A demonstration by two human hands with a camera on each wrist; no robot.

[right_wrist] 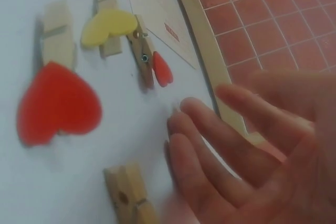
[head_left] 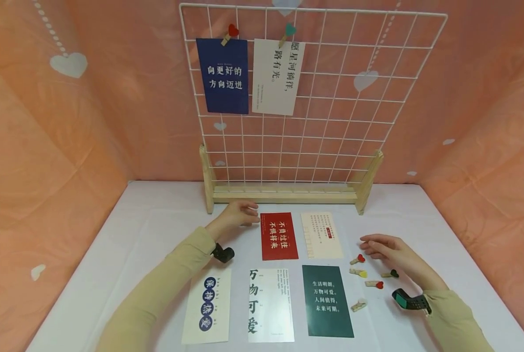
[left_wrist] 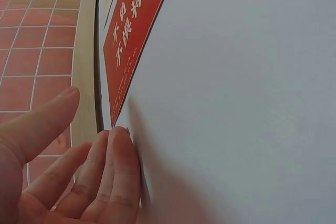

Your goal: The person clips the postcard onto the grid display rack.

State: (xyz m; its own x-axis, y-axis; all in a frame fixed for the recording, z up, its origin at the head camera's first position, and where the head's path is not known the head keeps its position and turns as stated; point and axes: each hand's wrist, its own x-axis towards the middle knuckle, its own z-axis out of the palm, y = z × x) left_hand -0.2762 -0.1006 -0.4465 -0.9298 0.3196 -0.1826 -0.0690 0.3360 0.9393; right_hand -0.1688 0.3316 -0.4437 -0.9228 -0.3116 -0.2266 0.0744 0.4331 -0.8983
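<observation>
My left hand [head_left: 237,215] is beside the left edge of the red card [head_left: 279,236], holding nothing. In the left wrist view its fingers [left_wrist: 122,166] are loosely extended, tips right at the card's corner, thumb apart. My right hand [head_left: 389,250] hovers at the right with relaxed fingers and nothing in them. Close by lie small wooden clothespins with hearts: a red-heart clothespin [head_left: 357,259], a yellow-heart clothespin [head_left: 358,273], another red-heart clothespin [head_left: 374,284] and a dark-heart clothespin [head_left: 391,274]. A pale clothespin [head_left: 358,305] lies nearer the front.
A white wire grid [head_left: 323,120] in a wooden stand [head_left: 285,197] holds a navy card [head_left: 224,95] and a white card [head_left: 270,95], each clipped on top. A cream card [head_left: 321,247], a blue-circle card [head_left: 219,313], a white lettered card [head_left: 270,313] and a green card [head_left: 330,322] lie flat.
</observation>
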